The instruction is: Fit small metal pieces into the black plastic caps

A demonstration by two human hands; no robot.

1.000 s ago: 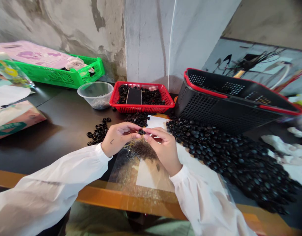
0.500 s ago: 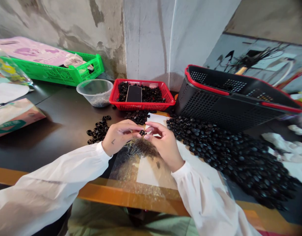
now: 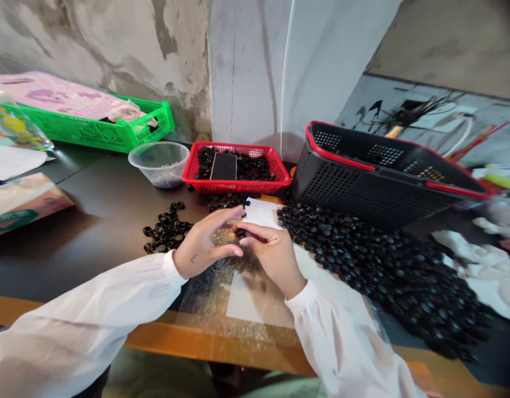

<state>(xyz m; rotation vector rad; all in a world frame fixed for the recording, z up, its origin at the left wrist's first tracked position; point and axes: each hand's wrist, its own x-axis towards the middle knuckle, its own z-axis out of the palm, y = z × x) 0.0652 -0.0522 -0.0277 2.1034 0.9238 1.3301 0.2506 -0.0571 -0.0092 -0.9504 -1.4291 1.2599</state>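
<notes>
Between the thumb and forefinger of my right hand (image 3: 275,251) is a small round black plastic part (image 3: 240,232). My left hand (image 3: 207,240) is just left of it, thumb and fingers spread apart, holding nothing. Under both hands lies a heap of thin metal pins (image 3: 228,262), partly hidden by the fingers. Left of my left hand is a loose group of black ring-like parts (image 3: 166,229). To the right of my right hand spreads a large pile of round black caps (image 3: 363,260), beside a white sheet (image 3: 250,296) on the work surface.
A red basket (image 3: 237,187) of small black parts, with a phone (image 3: 224,166) on top, stands behind the hands. Left of it is a clear plastic bowl (image 3: 161,166). A tall black basket (image 3: 354,190) stands right, a green crate (image 3: 122,135) at back left, a tissue box (image 3: 26,204) at left.
My left hand has opened and let go of the small black part, its thumb and fingers moving apart. My right hand keeps the part pinched. The view has shifted slightly.
</notes>
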